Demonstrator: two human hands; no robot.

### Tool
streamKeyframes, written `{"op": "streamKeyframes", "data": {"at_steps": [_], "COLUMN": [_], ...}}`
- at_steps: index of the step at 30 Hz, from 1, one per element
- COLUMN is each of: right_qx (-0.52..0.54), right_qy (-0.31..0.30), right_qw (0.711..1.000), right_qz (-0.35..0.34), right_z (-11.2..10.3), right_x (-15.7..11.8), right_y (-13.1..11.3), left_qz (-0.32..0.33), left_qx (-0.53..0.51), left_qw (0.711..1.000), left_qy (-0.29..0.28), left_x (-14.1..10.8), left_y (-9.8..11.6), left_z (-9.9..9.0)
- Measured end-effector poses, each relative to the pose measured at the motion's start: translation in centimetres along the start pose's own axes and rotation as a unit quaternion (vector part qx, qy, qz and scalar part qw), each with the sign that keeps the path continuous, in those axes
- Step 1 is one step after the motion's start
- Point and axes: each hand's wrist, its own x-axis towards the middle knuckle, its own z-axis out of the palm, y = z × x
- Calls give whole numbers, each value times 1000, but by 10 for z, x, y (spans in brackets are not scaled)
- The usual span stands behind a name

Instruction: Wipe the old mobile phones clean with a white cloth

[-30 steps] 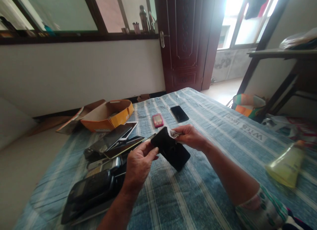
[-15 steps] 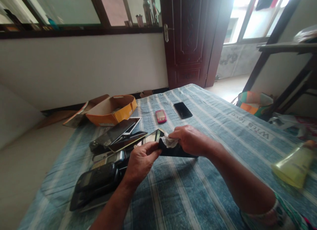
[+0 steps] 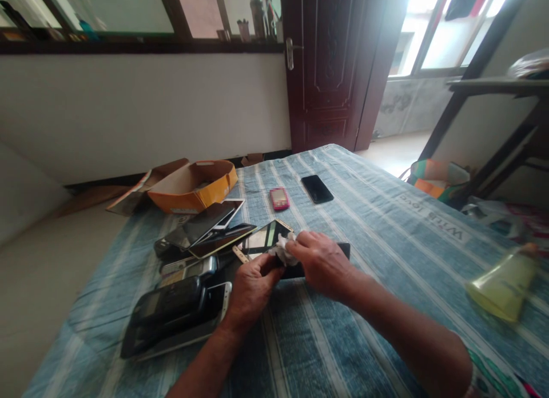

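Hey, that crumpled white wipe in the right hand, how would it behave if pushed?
The white wipe is probably floppy, since it bunches into soft folds. It seems light for its size, as the right hand pinches only part of it. Pushed, it likely wouldn't roll, given its ragged shape.

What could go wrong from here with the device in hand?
The flat black rectangular device might slip, since the left hand holds it only near one end while the right hand works a crumpled white cloth against it.
It could also knock the gold-framed, glass-screened phone lying just beyond.
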Motion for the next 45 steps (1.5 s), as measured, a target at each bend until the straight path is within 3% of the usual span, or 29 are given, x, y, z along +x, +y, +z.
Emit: {"op": "streamKeyframes", "data": {"at_steps": [4, 12, 17, 27, 30, 38, 41, 45], "right_qx": [49, 26, 17, 64, 63, 23, 73, 165], "right_qy": [32, 61, 11, 9, 12, 8, -15, -52], "right_qw": [998, 996, 1000, 995, 996, 1000, 997, 985], "right_qz": [-29, 55, 1, 74, 65, -14, 6, -8], "right_z": [7, 18, 12, -1, -2, 4, 2, -5], "right_x": [-3, 9, 8, -17, -16, 10, 13, 8], "right_y": [-11, -8, 1, 51, 48, 8, 14, 41], "left_qz": [29, 53, 50, 12, 15, 56, 59, 35], "left_qx": [-1, 41, 49, -14, -15, 17, 15, -14], "left_qw": [1000, 998, 998, 1000, 1000, 998, 998, 999], "left_qy": [9, 19, -2, -4, 3, 11, 10, -4], "left_x": [-2, -3, -2, -2, -1, 2, 3, 2], "left_y": [1, -7, -9, 0, 0, 1, 0, -1], "left_z": [0, 3, 2, 6, 7, 4, 4, 6]}}
